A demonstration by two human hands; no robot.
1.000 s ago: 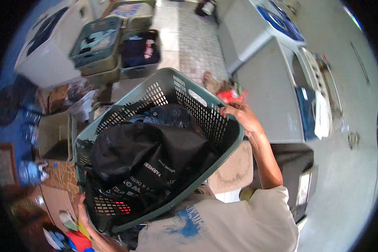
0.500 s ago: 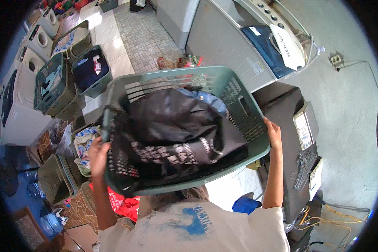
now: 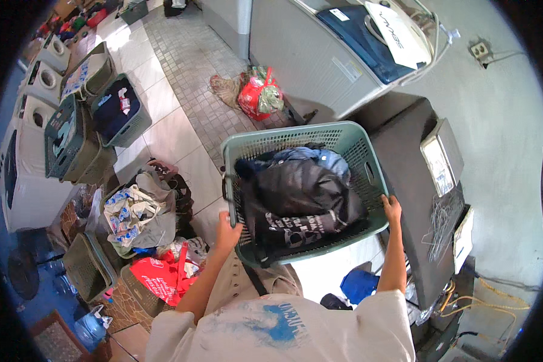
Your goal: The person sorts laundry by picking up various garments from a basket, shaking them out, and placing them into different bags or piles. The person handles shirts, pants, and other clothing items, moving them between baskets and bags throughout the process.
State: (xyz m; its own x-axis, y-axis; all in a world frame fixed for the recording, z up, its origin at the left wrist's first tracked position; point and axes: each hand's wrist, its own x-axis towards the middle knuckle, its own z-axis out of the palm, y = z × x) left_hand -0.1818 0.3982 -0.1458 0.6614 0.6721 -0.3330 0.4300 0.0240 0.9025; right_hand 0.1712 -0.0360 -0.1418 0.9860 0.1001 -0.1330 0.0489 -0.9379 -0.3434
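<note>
A: Where do we have the basket [image 3: 357, 140]?

B: In front of our shirt [image 3: 235, 335], above the floor [image 3: 181, 136]. Inside it lies a black bag [image 3: 301, 196], with some denim [image 3: 332, 158] behind.

A: How do we hold it well?

B: We'd judge it best held level, both ends sharing the load: the bag fills much of the near side and could make that edge dip. We should mind the dark box [image 3: 404, 145] just right of the basket; we can't tell whether they touch.

A: And our hands?

B: Both grasp the basket. Our left hand [image 3: 226, 234] grips its left end by the near corner, thumb toward the rim, most fingers hidden. Our right hand [image 3: 392, 208] curls round the right end, its forearm nearly upright in view; the left one slants.

A: Farther out?

B: We see heaped clothes [image 3: 139, 211] left of the basket and a red bag [image 3: 251, 96] beyond its far side.
</note>
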